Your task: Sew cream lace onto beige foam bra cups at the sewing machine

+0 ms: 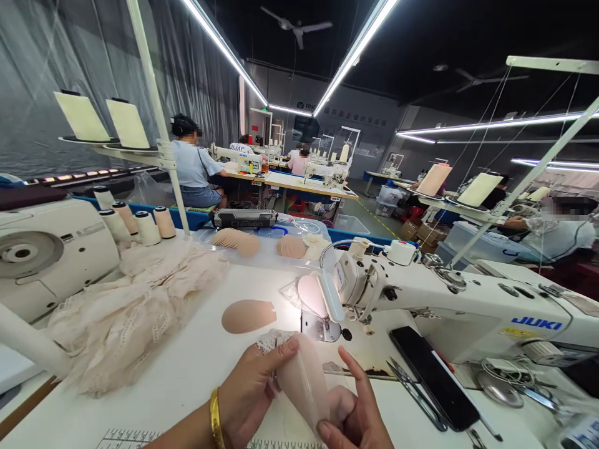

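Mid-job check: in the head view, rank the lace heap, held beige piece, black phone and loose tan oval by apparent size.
1. Lace heap
2. Black phone and held beige piece: too alike to rank
3. Loose tan oval

Holds the left forearm (191,427) bare and slanting up from the bottom edge to the wrist (229,424). Clasps with the left hand (248,386), stretching the left thumb (283,354) across on top and curling the fingers beneath, partly hidden. Holds the right hand (355,411) near it, a little lower, and turns it toward the left. Points the right index finger (356,373) up and free, folds the fingers below it inward, and bends the right thumb (333,433) close to them, pinching.
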{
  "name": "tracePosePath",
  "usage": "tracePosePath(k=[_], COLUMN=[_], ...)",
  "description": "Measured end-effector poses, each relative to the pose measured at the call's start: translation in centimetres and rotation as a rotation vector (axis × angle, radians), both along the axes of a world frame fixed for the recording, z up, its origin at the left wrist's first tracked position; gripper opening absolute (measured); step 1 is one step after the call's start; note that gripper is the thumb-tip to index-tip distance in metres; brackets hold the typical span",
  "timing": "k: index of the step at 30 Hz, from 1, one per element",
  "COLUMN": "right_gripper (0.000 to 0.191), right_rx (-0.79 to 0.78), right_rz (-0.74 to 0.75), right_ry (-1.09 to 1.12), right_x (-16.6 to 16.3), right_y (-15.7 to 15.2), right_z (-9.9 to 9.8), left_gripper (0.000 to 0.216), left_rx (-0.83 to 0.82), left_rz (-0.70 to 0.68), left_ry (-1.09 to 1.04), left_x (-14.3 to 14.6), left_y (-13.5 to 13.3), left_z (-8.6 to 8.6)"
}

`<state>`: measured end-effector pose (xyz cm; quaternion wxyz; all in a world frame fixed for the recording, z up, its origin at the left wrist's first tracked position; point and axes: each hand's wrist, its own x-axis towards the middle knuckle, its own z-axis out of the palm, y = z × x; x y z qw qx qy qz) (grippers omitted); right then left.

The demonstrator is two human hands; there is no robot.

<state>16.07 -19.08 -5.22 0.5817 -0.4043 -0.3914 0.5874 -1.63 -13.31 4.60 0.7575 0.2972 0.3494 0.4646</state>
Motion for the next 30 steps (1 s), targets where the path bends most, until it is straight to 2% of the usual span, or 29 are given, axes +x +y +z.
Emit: tracePosePath(k=[2,4,6,7,8,9,10,11,13,15,18,22,30], right_gripper=[0.118,0.1,0.069,0.048,0.025,0.015,0.021,0.026,0.03,0.037,0.045,0.035,0.032], right_rx=[0.042,0.202,0.476,0.556,0.613,0.694,0.795,0.878,0.982,0.996,0.971,0.914,0.922], right_rz=[0.034,0.062,0.111,0.129,0.144,0.174,0.203,0.218,0.2,0.154,0.194,0.203,0.094], right_ry=[-0.073,-0.342,-0.745,-0.835,-0.901,-1.021,-1.19,-1.337,-1.541,-1.527,-1.423,-1.428,-1.471], right_x=[1.8,4.0,6.1,6.9,7.5,7.9,8.1,8.2,8.2,8.3,8.7,9.1,9.2], right_y=[0.7,2.1,4.2,5.4,6.7,7.8,8.9,9.7,10.8,11.0,10.6,10.3,11.1], right_z=[0.5,1.3,2.4,2.9,3.5,3.9,4.2,4.5,4.6,4.6,4.6,4.4,3.4], left_gripper=[0.044,0.037,0.016,0.007,0.011,0.017,0.02,0.021,0.02,0.016,0.017,0.023,0.012], left_rx=[0.089,0.292,0.672,0.91,1.148,1.354,1.505,1.59,1.615,1.559,1.486,1.481,1.543], left_rz=[-0.098,-0.328,-0.607,-0.707,-0.766,-0.787,-0.785,-0.783,-0.794,-0.798,-0.799,-0.817,-0.753], left_ry=[0.051,0.169,0.386,0.525,0.669,0.792,0.885,0.947,0.991,1.001,1.049,1.109,1.103], left_x=[-0.3,-0.8,-1.2,-1.3,-1.2,-1.0,-0.7,-0.3,0.4,0.7,0.8,0.9,1.4], left_y=[0.6,1.2,2.2,2.8,3.6,4.4,5.3,6.2,7.6,8.6,8.9,8.8,9.4], left_z=[0.9,1.9,2.2,2.1,1.8,1.3,0.7,0.0,-0.9,-1.4,-1.4,-1.2,-1.6])
